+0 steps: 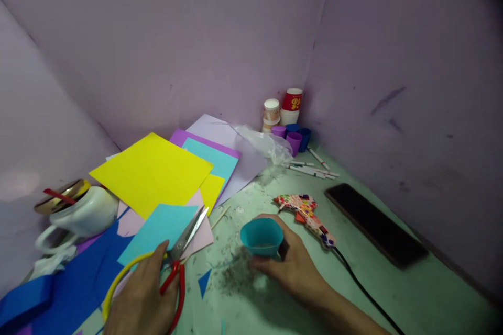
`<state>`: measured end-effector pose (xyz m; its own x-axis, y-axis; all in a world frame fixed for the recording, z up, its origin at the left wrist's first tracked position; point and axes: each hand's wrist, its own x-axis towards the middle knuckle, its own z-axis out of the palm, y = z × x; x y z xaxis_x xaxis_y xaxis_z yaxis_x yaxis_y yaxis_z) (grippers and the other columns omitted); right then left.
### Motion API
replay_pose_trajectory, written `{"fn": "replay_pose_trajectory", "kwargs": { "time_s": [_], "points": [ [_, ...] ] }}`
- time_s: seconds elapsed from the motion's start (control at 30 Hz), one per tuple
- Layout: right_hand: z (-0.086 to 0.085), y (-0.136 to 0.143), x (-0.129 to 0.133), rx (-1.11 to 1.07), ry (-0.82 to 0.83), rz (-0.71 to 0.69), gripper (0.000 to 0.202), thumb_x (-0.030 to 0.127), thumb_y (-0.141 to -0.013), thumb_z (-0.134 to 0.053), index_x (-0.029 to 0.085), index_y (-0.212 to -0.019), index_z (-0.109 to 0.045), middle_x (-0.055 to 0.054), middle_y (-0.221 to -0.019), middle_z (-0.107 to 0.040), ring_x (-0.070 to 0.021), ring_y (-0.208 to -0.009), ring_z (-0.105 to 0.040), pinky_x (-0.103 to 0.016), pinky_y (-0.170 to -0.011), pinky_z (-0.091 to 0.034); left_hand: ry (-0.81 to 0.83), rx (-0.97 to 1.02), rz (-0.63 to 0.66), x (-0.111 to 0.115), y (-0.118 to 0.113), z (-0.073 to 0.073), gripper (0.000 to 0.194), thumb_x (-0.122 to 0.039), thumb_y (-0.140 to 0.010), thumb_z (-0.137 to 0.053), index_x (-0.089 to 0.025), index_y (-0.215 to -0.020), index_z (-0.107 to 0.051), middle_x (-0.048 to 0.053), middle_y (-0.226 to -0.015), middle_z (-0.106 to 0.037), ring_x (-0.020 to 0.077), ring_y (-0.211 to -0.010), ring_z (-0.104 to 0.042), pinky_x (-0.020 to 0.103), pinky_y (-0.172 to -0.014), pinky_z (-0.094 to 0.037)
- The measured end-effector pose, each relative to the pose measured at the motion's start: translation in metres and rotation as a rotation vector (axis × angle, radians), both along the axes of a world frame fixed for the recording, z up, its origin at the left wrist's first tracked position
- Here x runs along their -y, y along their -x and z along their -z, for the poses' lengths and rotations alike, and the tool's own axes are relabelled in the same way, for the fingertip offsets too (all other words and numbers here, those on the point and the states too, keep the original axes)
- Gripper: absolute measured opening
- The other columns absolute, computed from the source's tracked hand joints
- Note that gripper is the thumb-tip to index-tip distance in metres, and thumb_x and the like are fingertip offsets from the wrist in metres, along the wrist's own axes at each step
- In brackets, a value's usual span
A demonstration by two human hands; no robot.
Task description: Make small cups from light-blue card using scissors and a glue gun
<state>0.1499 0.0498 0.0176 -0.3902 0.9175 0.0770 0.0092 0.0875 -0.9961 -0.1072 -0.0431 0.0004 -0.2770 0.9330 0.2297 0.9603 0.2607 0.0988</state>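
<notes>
My right hand (293, 267) is wrapped round a teal paper cup (261, 246), with its mouth facing up toward me. The thumb presses the near side and the fingers go behind it. At lower left, my left hand (143, 293) is closed over the handles of a pair of scissors (178, 251), one loop yellow and the other red. The blades are slightly parted and point away over a light blue sheet (157, 230). A small blue paper scrap (204, 282) lies between my hands.
A floral-patterned glue gun (306, 214) with a black cord and a dark phone (375, 225) lie right. Left are coloured sheets (153, 172), blue paper (82, 277) and a white mug (88, 214). Behind are a plastic bag (267, 144), markers (312, 168) and small cups (293, 141).
</notes>
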Motion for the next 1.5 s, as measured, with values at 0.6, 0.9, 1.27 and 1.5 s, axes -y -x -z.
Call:
{"fn": "replay_pose_trajectory", "kwargs": {
  "time_s": [0.6, 0.9, 1.27, 1.5],
  "points": [
    [-0.008, 0.009, 0.032, -0.235, -0.657, -0.299, 0.04, 0.013, -0.069, -0.066, 0.023, -0.106, -0.053, -0.009, -0.112, -0.056, -0.0227, -0.107, -0.055, -0.039, -0.092, -0.045, -0.337, 0.561, 0.606, 0.002, -0.094, -0.004, 0.04, -0.029, -0.081, -0.054, -0.019, -0.12, -0.048, 0.013, -0.116, -0.06, 0.0269, -0.107, -0.058, 0.044, -0.086, -0.05],
    [-0.006, 0.001, 0.028, -0.018, -0.703, -0.269, 0.065, 0.021, -0.07, -0.071, 0.024, -0.127, -0.04, -0.011, -0.124, -0.048, -0.0262, -0.117, -0.046, -0.045, -0.1, -0.037, -0.4, 0.612, 0.607, -0.004, -0.084, 0.017, 0.041, -0.027, -0.076, -0.062, -0.022, -0.116, -0.051, 0.01, -0.113, -0.062, 0.0253, -0.103, -0.059, 0.044, -0.087, -0.049],
    [0.001, 0.01, 0.041, -0.038, -0.251, -0.15, 0.09, 0.034, -0.057, -0.083, 0.022, -0.131, -0.032, -0.012, -0.124, -0.053, -0.0277, -0.112, -0.053, -0.042, -0.099, -0.038, -0.362, 0.406, 0.466, 0.003, -0.101, -0.008, 0.045, -0.044, -0.085, -0.047, -0.011, -0.115, -0.054, 0.018, -0.106, -0.061, 0.032, -0.099, -0.055, 0.051, -0.085, -0.043],
    [-0.003, 0.008, 0.019, -0.404, 0.207, -0.042, 0.056, 0.042, -0.062, -0.076, 0.021, -0.108, -0.05, -0.009, -0.097, -0.067, -0.0288, -0.09, -0.063, -0.043, -0.081, -0.049, -0.297, 0.56, 0.36, 0.009, -0.098, 0.002, 0.075, -0.039, -0.075, -0.063, -0.015, -0.137, -0.029, 0.02, -0.133, -0.043, 0.0348, -0.118, -0.045, 0.054, -0.095, -0.039]
  ]
}}
